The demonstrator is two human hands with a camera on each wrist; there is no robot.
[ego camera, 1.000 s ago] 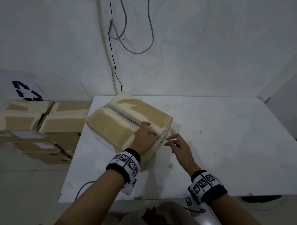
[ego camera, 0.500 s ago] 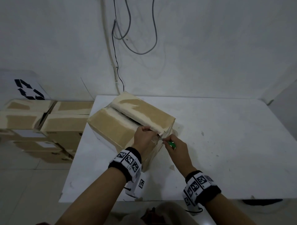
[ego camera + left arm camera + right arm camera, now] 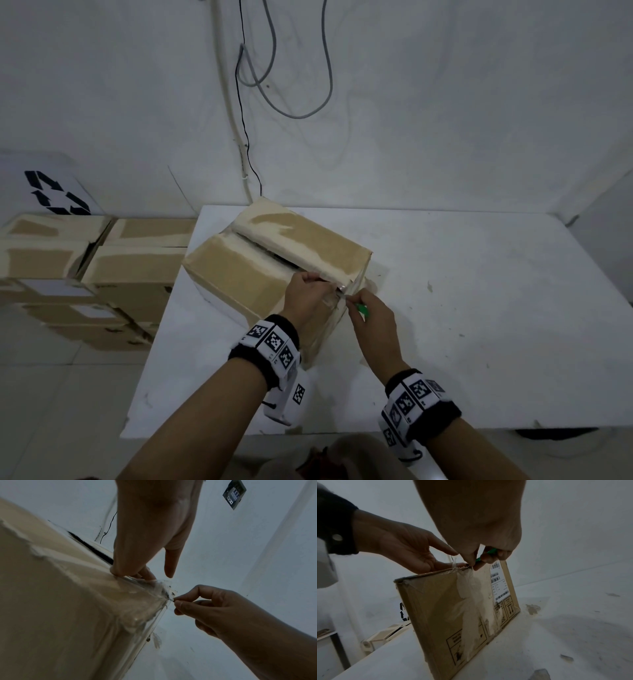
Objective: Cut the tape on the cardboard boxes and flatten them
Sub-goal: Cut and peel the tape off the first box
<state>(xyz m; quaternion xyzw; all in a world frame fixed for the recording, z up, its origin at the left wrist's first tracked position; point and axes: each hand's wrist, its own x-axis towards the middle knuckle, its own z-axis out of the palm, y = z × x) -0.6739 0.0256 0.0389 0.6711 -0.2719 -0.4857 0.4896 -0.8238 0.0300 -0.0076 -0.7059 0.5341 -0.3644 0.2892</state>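
A brown cardboard box (image 3: 274, 270) stood on the white tabletop (image 3: 479, 325), near its left edge, with its two top flaps parted along a dark centre slit. Clear packing tape (image 3: 154, 588) wrapped over the near upper corner and ran down the end face, where it looked crinkled and partly peeled.

The left hand (image 3: 308, 298) rested on the top of the box at that corner, its fingers (image 3: 120, 569) pressing down on the tape beside the slit while the forefinger pointed out loosely, gripping nothing. The right hand (image 3: 373, 322) was clenched around a small green-handled cutter (image 3: 362, 310), with thumb and forefinger pinching its front end. Its tip met the tape at the corner edge, just beside the left fingertips.

On the end face of the box, the right wrist view showed a white shipping label (image 3: 499, 582) with several barcodes; its text was too small to read. Below it were printed handling symbols in black frames, one with two arrows; their wording was blurred.

To the left of the tabletop, more brown cardboard boxes (image 3: 102, 274) were stacked, some bearing blank-looking white labels. Behind them leaned a white board with a black recycling symbol (image 3: 56, 193). Grey and black cables (image 3: 284, 85) hung on the white wall.
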